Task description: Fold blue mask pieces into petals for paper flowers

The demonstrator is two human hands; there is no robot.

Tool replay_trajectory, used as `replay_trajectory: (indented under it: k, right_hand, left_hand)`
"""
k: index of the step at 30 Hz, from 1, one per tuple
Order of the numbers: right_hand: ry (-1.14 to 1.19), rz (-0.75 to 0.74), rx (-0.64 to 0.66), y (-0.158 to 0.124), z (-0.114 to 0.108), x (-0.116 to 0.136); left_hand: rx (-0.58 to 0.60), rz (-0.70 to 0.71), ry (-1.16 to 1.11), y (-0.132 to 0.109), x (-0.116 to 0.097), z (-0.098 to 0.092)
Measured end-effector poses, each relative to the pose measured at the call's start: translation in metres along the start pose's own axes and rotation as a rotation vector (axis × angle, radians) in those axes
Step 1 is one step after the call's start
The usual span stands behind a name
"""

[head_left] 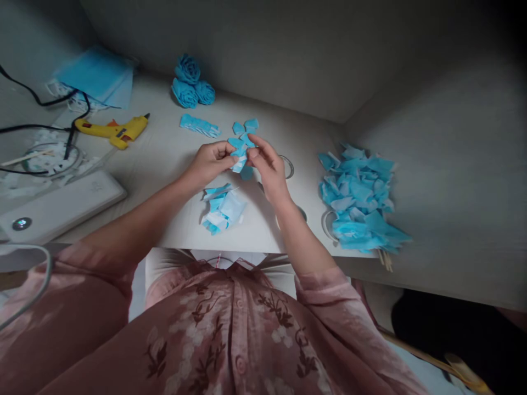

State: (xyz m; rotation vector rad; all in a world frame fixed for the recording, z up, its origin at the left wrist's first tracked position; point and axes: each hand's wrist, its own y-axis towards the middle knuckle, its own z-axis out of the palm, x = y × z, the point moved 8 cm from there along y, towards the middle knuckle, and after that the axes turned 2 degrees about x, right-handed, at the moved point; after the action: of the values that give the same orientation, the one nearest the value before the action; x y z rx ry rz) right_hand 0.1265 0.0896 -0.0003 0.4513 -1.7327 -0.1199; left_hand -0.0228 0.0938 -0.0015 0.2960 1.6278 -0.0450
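Note:
Between my hands, just above the table, is a small light-blue fabric piece (237, 164) with white patches. My left hand (211, 163) pinches its left side between thumb and fingers. At its right edge my right hand (269, 167) has thumb and fingertips drawn together on the same piece; the exact contact is partly hidden. Loose blue petal-shaped pieces (251, 125) lie just beyond the fingers. A row of folded blue strips (200, 126) rests farther left, and a crumpled pile of blue and white scraps (223, 208) sits nearer my body.
Three blue fabric roses (187, 93) stand by the back wall. A yellow glue gun (117, 130), blue face masks (99, 77), black cables and a white power bank (61, 206) occupy the left. To the right are tape rolls (288, 167) and a heap of blue fabric flowers (358, 192) with sticks.

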Motion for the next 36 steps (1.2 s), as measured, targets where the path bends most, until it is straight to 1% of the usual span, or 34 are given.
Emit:
replay_trajectory:
  k: [4,10,13,18,25,30,32,34,36]
  right_hand:
    - [0.022,-0.029,0.022,0.001,0.002,-0.006]
    - [-0.021,-0.035,-0.015,0.004,-0.003,-0.010]
    - [-0.035,-0.016,-0.012,0.003,-0.002,-0.009]
    - [-0.025,-0.003,-0.012,0.001,0.001,-0.005]
    - [-0.011,-0.033,0.031,0.001,0.007,-0.002]
    - [0.012,-0.035,0.019,0.002,0.005,-0.006]
    - [-0.013,-0.042,-0.005,0.003,0.003,-0.006]
    - [-0.063,-0.057,-0.049,0.002,0.000,-0.003]
    - [-0.129,-0.069,-0.090,0.000,-0.002,0.001]
  left_hand:
    - [0.002,0.012,-0.013,0.000,-0.003,0.001]
    - [0.005,-0.014,-0.083,0.000,-0.002,0.002]
    - [-0.003,-0.025,-0.058,0.000,-0.001,0.001]
    - [-0.023,0.001,-0.043,0.000,-0.003,0.000]
    - [-0.018,0.026,-0.025,0.000,-0.006,-0.001]
    - [-0.015,0.029,0.015,0.000,-0.006,0.001]
    - [-0.058,0.047,0.022,-0.001,-0.009,-0.002]
    - [-0.146,0.109,0.057,-0.003,-0.016,-0.009]
    - [-0.230,0.183,0.142,-0.007,-0.026,-0.014]
